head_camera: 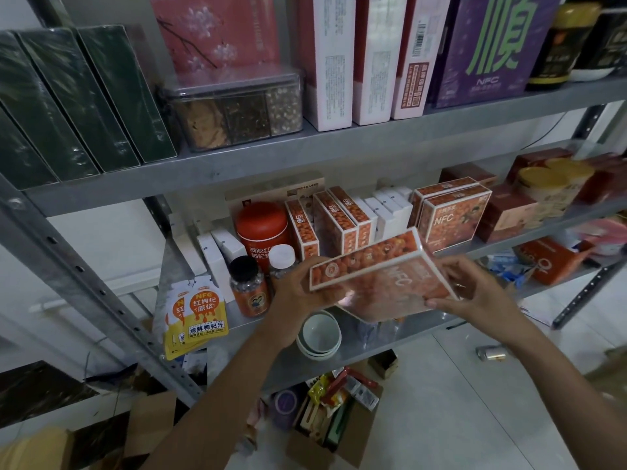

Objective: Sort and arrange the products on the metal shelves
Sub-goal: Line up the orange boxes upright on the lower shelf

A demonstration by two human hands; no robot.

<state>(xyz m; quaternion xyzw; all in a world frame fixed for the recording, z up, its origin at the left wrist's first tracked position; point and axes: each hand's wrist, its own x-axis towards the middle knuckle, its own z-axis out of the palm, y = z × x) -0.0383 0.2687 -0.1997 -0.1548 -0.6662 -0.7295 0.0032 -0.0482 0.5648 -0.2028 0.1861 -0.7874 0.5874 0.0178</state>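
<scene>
An orange NFC box (383,273) wrapped in clear film hangs tilted in front of the middle metal shelf (373,344). My left hand (298,286) grips its left end. My right hand (475,290) holds its right lower corner with curled fingers. Behind it on the shelf stand matching orange NFC boxes (451,215) and narrower orange boxes (336,222). A red canister (263,228), two small jars (249,286) and yellow juice pouches (196,313) stand at the left of the shelf.
Stacked white bowls (319,334) sit at the shelf's front edge under the box. The upper shelf (271,157) carries dark green boxes, a clear container, tall white and purple boxes. Open cartons of goods (332,408) lie on the floor below.
</scene>
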